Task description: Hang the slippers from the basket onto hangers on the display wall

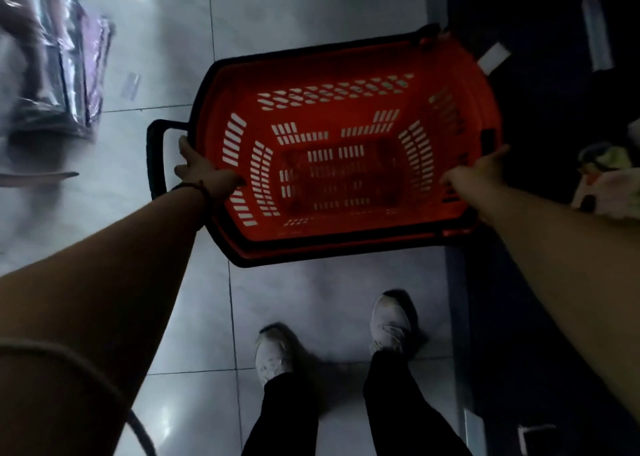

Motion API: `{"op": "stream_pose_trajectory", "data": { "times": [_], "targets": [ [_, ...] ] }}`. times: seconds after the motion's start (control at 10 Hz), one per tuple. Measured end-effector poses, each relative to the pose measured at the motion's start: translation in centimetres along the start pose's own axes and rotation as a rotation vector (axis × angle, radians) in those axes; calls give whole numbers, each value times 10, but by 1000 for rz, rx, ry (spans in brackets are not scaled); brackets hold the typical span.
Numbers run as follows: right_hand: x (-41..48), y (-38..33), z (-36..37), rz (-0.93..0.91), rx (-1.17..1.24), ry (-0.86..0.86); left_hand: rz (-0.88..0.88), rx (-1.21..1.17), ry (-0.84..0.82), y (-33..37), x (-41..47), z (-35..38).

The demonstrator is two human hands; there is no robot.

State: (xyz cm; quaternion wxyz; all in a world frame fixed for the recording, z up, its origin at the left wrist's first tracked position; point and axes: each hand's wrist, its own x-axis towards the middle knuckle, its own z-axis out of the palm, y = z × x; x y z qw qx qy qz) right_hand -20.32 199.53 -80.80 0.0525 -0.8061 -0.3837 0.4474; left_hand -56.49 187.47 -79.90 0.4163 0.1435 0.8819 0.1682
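Observation:
A red plastic basket (346, 75) with slotted walls and a black rim hangs above the tiled floor, and nothing lies inside it. Its black handle (154, 158) sticks out on the left side. My left hand (202, 173) grips the basket's left rim, fingers curled over the edge. My right hand (481, 173) grips the right rim in the same way. No slippers or hangers are in view.
Plastic-wrapped packages (52, 68) lie on the floor at the upper left. A dark shelf base (540, 109) runs along the right, with a light patterned item (609, 182) beside it. My two feet in white shoes (389, 324) stand on the pale tiles below the basket.

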Motion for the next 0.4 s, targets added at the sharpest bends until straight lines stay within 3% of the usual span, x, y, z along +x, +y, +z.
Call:
{"op": "stream_pose_trajectory", "data": {
  "times": [0.1,0.2,0.3,0.4],
  "targets": [
    [-6,-9,6,2,-127,60,26,225,90,12,-12,10],
    [-28,-25,12,-54,-266,85,303,585,161,28,-28,12],
    [-60,-47,9,-163,-335,-4,640,844,153,57,-60,8],
    [-102,-69,-4,-296,-334,-90,669,939,113,76,-93,-4]
  ]
}}
